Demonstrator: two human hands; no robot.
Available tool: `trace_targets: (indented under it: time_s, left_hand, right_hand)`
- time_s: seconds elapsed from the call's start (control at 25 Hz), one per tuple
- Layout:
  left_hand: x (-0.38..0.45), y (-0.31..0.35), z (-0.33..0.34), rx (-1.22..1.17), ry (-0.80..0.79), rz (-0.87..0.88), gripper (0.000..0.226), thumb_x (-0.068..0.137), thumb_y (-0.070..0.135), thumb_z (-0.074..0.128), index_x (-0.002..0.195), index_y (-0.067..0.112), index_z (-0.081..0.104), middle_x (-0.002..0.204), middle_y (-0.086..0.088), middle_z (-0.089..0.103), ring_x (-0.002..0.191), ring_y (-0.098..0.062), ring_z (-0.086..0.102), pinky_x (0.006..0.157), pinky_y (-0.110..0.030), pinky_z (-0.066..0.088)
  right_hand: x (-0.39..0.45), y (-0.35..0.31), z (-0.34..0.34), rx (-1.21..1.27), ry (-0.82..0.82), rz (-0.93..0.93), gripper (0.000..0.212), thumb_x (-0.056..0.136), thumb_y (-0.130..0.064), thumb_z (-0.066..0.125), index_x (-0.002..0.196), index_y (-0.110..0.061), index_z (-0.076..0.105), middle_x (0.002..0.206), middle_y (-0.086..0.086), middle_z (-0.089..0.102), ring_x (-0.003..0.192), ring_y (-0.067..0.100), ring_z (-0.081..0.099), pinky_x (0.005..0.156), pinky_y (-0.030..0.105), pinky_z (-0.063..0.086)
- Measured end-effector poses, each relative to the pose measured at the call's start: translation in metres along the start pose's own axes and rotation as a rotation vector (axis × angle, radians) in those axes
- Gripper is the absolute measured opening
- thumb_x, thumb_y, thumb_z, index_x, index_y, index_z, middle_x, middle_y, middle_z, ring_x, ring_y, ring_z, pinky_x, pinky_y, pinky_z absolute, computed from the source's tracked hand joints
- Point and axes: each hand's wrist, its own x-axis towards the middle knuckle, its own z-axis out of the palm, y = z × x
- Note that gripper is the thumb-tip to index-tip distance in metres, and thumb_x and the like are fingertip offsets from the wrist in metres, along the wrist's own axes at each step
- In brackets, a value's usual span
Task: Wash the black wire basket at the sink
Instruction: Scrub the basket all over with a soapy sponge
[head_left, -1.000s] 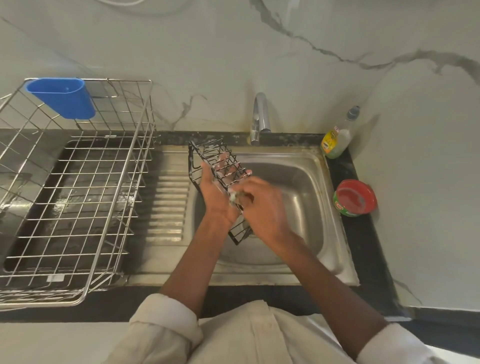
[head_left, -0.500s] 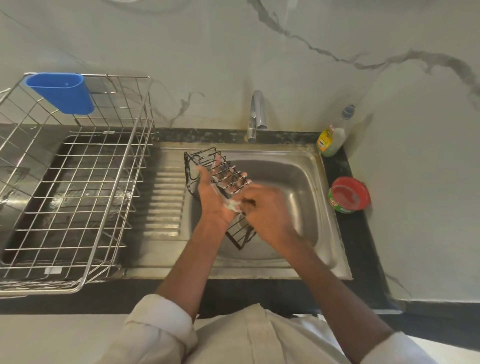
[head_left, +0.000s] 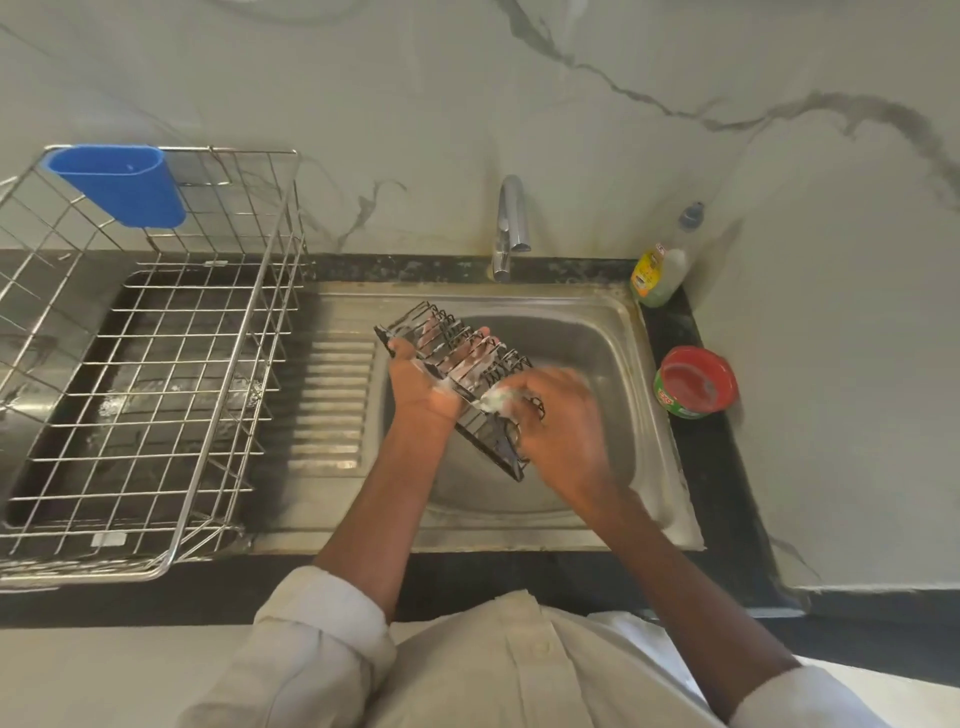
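Note:
The black wire basket (head_left: 457, 358) is held tilted over the steel sink (head_left: 618, 364), soapy foam on its wires. My left hand (head_left: 423, 387) grips it from below, fingers showing through the grid. My right hand (head_left: 558, 421) is closed on a pale, foamy scrub pad (head_left: 497, 399) pressed against the basket's right side. The basket's lower end pokes out under my right hand. The tap (head_left: 511, 223) stands behind the basin, with no water seen running.
A large steel wire dish rack (head_left: 156, 364) with a blue plastic holder (head_left: 122, 184) stands on the left drainboard. At the sink's right sit a dish-soap bottle (head_left: 660, 270) and a red-lidded green tub (head_left: 696, 382). Marble wall behind, black counter edge in front.
The basket has been turned flatter and tipped more to the right in my left hand. My right hand with the pad has shifted right along its side.

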Motion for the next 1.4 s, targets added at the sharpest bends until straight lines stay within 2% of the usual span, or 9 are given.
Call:
trace_targets:
  time_s: [0.12,0.24,0.36,0.52,0.8,1.0,1.08,1.16,1.4]
  left_hand:
    - [-0.004,-0.008,0.002,0.01,0.069,0.015,0.05,0.116,0.051,0.035,0.109,0.007,0.057,0.106,-0.031,0.065,0.103,-0.05,0.07,0.1,-0.068,0.053]
    - [-0.002,-0.008,0.003,-0.023,0.047,-0.005,0.066,0.113,0.058,0.033,0.13,0.0,0.061,0.103,-0.036,0.074,0.083,-0.05,0.077,0.065,-0.064,0.064]
    - [0.005,-0.008,0.006,-0.038,0.053,0.019,0.068,0.113,0.06,0.031,0.134,0.003,0.062,0.103,-0.038,0.074,0.096,-0.052,0.074,0.075,-0.065,0.06]
    - [0.01,0.0,0.008,-0.135,0.07,0.024,0.059,0.113,0.043,0.029,0.129,-0.004,0.063,0.096,-0.036,0.074,0.082,-0.05,0.076,0.064,-0.063,0.063]
    - [0.0,-0.004,0.009,-0.044,0.178,-0.006,0.047,0.113,0.03,0.029,0.137,0.004,0.06,0.127,-0.029,0.068,0.094,-0.045,0.068,0.083,-0.066,0.051]
    - [-0.013,-0.011,0.011,0.088,0.187,-0.005,0.041,0.116,0.025,0.027,0.087,0.017,0.055,0.081,-0.021,0.077,0.051,-0.031,0.073,0.07,-0.04,0.066]
    - [-0.019,-0.011,0.012,0.18,0.093,0.015,0.05,0.116,0.042,0.035,0.11,0.003,0.065,0.095,-0.029,0.078,0.074,-0.041,0.08,0.063,-0.05,0.067]
    - [-0.021,-0.01,0.013,0.344,-0.025,-0.012,0.082,0.106,0.069,0.042,0.136,-0.005,0.062,0.129,-0.034,0.07,0.11,-0.049,0.074,0.083,-0.057,0.066]
    - [-0.041,-0.017,0.007,0.531,-0.216,-0.089,0.115,0.089,0.094,0.009,0.129,0.008,0.074,0.128,-0.025,0.075,0.11,-0.038,0.077,0.095,-0.052,0.059]
  right_hand:
    - [0.014,0.005,-0.004,-0.076,0.138,0.144,0.025,0.093,-0.001,0.068,0.108,-0.02,0.076,0.106,-0.004,0.074,0.095,0.017,0.067,0.08,0.032,0.055]
    - [0.024,0.0,-0.007,-0.04,0.046,0.022,0.022,0.096,-0.005,0.067,0.111,-0.018,0.077,0.104,-0.003,0.072,0.089,0.015,0.068,0.072,0.028,0.056]
    - [0.038,0.001,-0.008,-0.121,0.105,0.083,0.024,0.093,-0.002,0.069,0.102,-0.021,0.081,0.1,-0.003,0.075,0.086,0.013,0.067,0.066,0.016,0.044]
    - [0.015,-0.01,0.01,-0.005,0.041,-0.087,0.024,0.083,0.004,0.073,0.092,-0.018,0.08,0.091,-0.004,0.074,0.084,0.018,0.063,0.071,0.032,0.051]
    - [0.026,0.01,-0.003,0.318,-0.021,0.411,0.011,0.108,-0.022,0.054,0.117,-0.018,0.059,0.113,-0.005,0.063,0.096,0.003,0.059,0.072,0.012,0.041]
    - [0.025,0.006,0.006,0.453,-0.039,0.437,0.009,0.11,-0.023,0.048,0.113,-0.018,0.055,0.107,-0.002,0.065,0.098,0.015,0.065,0.077,0.031,0.053]
    - [0.028,0.003,0.011,0.515,-0.059,0.464,0.011,0.11,-0.022,0.048,0.116,-0.018,0.056,0.108,-0.002,0.066,0.095,0.016,0.066,0.077,0.032,0.054]
    - [0.035,0.001,0.012,0.663,-0.034,0.542,0.014,0.11,-0.022,0.048,0.117,-0.017,0.059,0.102,0.001,0.068,0.082,0.012,0.063,0.069,0.029,0.052]
    - [0.06,-0.003,0.012,0.724,0.023,0.683,0.012,0.108,-0.026,0.05,0.109,-0.024,0.062,0.106,0.019,0.073,0.095,0.04,0.072,0.084,0.058,0.061]
